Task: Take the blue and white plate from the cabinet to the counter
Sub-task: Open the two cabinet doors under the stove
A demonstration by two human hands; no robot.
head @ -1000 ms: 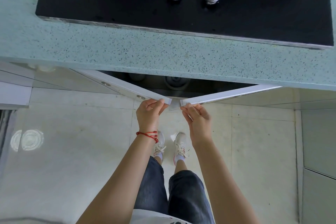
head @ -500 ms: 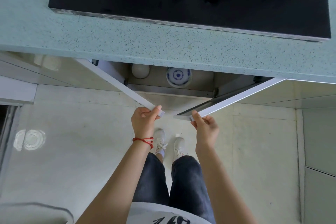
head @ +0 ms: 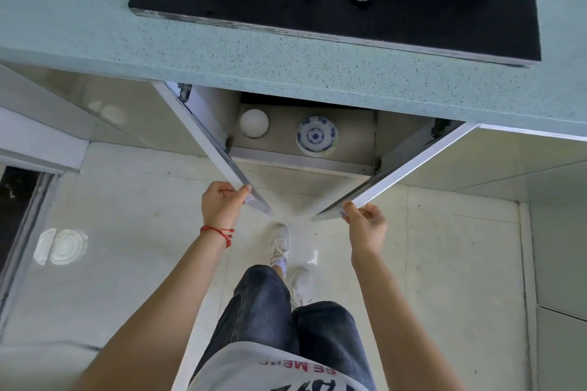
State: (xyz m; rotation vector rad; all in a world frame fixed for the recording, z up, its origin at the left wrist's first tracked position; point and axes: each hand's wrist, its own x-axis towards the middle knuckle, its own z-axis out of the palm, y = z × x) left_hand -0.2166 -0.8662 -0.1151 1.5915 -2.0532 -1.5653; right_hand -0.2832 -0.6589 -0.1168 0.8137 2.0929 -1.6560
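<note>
The blue and white plate (head: 316, 135) lies flat on the floor of the open cabinet (head: 279, 141) under the speckled green counter (head: 222, 51). Both white doors stand swung outward. My left hand (head: 222, 201) grips the free edge of the left cabinet door (head: 208, 143). My right hand (head: 365, 224) grips the free edge of the right cabinet door (head: 403, 168). Both hands are well in front of the plate, apart from it.
A white bowl (head: 253, 123) sits in the cabinet left of the plate. A black gas hob (head: 349, 9) with two knobs and steel burners lies in the counter. Pale tiled floor, my legs and white shoes are below.
Both doors have swung from nearly closed to wide open, my hands moving apart with them. The plate and the white bowl inside have come into full view.
</note>
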